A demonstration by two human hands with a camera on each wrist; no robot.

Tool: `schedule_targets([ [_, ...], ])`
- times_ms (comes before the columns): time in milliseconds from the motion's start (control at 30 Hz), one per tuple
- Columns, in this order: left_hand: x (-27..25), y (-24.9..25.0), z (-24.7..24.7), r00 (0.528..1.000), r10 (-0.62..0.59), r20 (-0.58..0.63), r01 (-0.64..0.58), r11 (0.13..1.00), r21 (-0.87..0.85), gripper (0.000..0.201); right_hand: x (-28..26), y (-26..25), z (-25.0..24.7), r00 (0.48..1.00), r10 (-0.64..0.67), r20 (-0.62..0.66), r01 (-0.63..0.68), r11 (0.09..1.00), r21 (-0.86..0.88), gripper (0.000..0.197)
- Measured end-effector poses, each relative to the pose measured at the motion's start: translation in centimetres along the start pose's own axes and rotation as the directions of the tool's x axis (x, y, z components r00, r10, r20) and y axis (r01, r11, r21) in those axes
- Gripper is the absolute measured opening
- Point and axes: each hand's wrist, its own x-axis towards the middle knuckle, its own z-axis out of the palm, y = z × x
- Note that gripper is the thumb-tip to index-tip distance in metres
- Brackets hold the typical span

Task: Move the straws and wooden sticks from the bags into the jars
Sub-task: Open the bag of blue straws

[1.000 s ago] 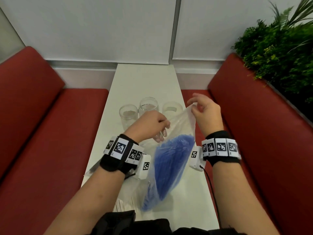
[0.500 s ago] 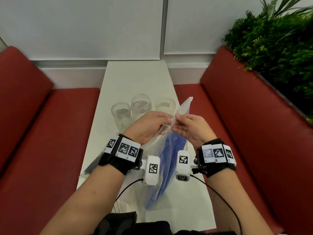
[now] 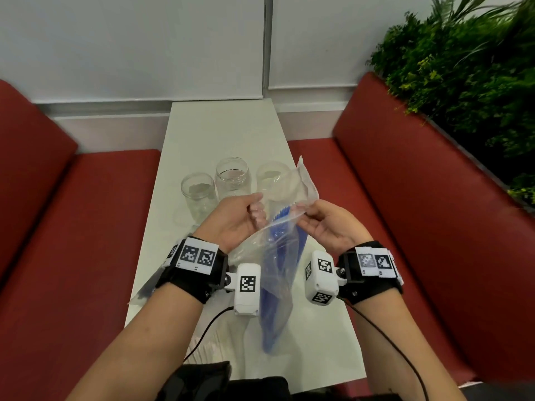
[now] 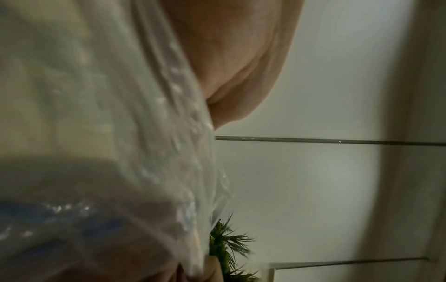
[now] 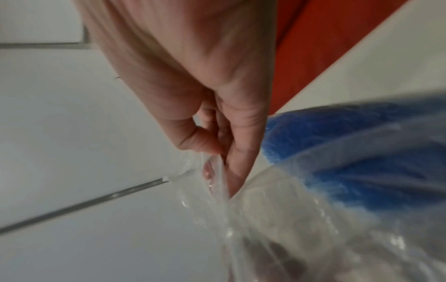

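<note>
Left hand point(image 3: 234, 218) and right hand point(image 3: 327, 224) each pinch the bag point(image 3: 282, 256) mouth. Film: limp, slippery; grip its rim. Straws point(image 3: 278, 273): light, loose.

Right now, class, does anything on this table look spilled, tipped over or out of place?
Nothing stands out. The three jars stand upright on the table. The left hand and right hand hold the clear bag by its mouth, and the blue straws are all inside it.

Black wristbands point(image 3: 191, 273), white tagged cameras point(image 3: 246, 287).
</note>
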Motion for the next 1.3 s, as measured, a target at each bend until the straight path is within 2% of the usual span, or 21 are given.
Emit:
schedule_targets([
  [67,0.0,-0.2,-0.6,0.999,0.022,0.029,-0.027,0.984,0.176,0.022,0.4,0.3,-0.1,0.996,0.093,0.002,-0.091,0.976,0.200,0.025],
  [133,-0.3,-0.7,-1.1,0.989,0.129,0.071,-0.147,0.833,0.534,0.039,0.9,0.5,-0.7,0.984,0.178,0.018,-0.175,0.937,0.302,0.029],
  [233,0.2,-1.4,-1.9,0.914,0.379,0.141,-0.311,0.434,0.846,0.033,1.3,1.1,-1.3,0.968,0.249,0.040,-0.252,0.945,0.209,0.035],
  [267,0.5,-1.5,-2.2,0.888,0.434,0.154,-0.324,0.351,0.878,0.030,1.3,1.4,-1.4,0.973,0.229,0.015,-0.229,0.966,0.119,0.033],
  [300,0.9,-1.7,-2.4,0.880,0.457,0.129,-0.311,0.350,0.884,0.030,1.3,1.6,-1.5,0.988,0.154,-0.028,-0.154,0.988,-0.008,0.030],
  [333,1.2,-1.7,-2.6,0.894,0.443,0.071,-0.286,0.439,0.852,0.031,1.4,1.9,-1.6,0.998,0.030,-0.059,-0.040,0.983,-0.177,0.028],
  [367,1.5,-1.9,-2.6,0.921,0.391,0.007,-0.255,0.588,0.767,0.032,1.4,2.0,-1.7,0.993,-0.109,-0.042,0.086,0.925,-0.371,0.030],
  [433,2.0,-1.9,-2.4,0.964,0.259,-0.054,-0.202,0.853,0.481,0.032,1.4,2.3,-1.7,0.950,-0.283,0.129,0.294,0.679,-0.672,0.030],
  [467,2.2,-1.9,-2.4,0.977,0.204,-0.069,-0.169,0.924,0.342,0.031,1.4,2.5,-1.8,0.926,-0.316,0.206,0.355,0.549,-0.757,0.026],
  [533,2.8,-2.0,-2.6,0.992,0.086,-0.092,-0.072,0.987,0.141,0.027,1.8,2.8,-2.2,0.898,-0.348,0.270,0.395,0.366,-0.843,0.020],
  [600,3.0,-2.4,-2.7,0.997,-0.052,-0.061,0.054,0.998,0.026,0.023,2.3,3.2,-2.6,0.886,-0.406,0.225,0.356,0.283,-0.891,0.022],
  [633,3.2,-2.7,-2.9,0.995,-0.086,-0.046,0.088,0.995,0.039,0.022,2.5,3.4,-2.7,0.885,-0.434,0.169,0.320,0.304,-0.897,0.027],
  [667,3.3,-2.9,-3.0,0.997,-0.056,-0.056,0.065,0.985,0.157,0.022,2.7,3.6,-2.9,0.895,-0.435,0.096,0.285,0.396,-0.873,0.031],
  [700,3.3,-3.1,-3.2,0.998,0.025,-0.066,0.000,0.936,0.353,0.022,2.8,3.7,-2.9,0.917,-0.399,0.028,0.257,0.535,-0.805,0.033],
  [767,3.1,-3.3,-3.1,0.977,0.212,-0.006,-0.154,0.732,0.663,0.028,2.9,3.6,-3.0,0.969,-0.244,-0.044,0.187,0.834,-0.519,0.032],
  [833,3.0,-3.3,-2.9,0.933,0.340,0.115,-0.289,0.522,0.802,0.040,3.0,3.3,-3.0,0.992,-0.117,-0.054,0.100,0.964,-0.246,0.029],
  [967,3.0,-3.1,-2.0,0.785,0.482,0.389,-0.407,-0.073,0.911,0.045,3.0,3.6,-2.2,0.983,-0.088,-0.161,0.025,0.934,-0.357,0.030],
  [1033,2.9,-3.4,-1.3,0.734,0.449,0.510,-0.502,-0.147,0.852,0.048,2.9,3.7,-1.4,0.980,-0.103,-0.172,0.032,0.928,-0.371,0.039],
  [1133,2.7,-3.8,-0.8,0.742,0.302,0.599,-0.533,-0.275,0.800,0.070,2.8,3.3,-0.9,0.994,0.053,-0.096,-0.076,0.962,-0.264,0.063],
  [1200,2.9,-3.5,-0.7,0.771,0.265,0.580,-0.481,-0.354,0.802,0.078,2.8,2.7,-1.3,0.987,0.163,0.002,-0.158,0.959,-0.234,0.069],
  [1300,3.2,-2.7,-0.5,0.788,0.249,0.563,-0.411,-0.468,0.782,0.046,3.2,2.0,-2.3,0.980,0.172,0.104,-0.120,0.915,-0.386,0.072],
])
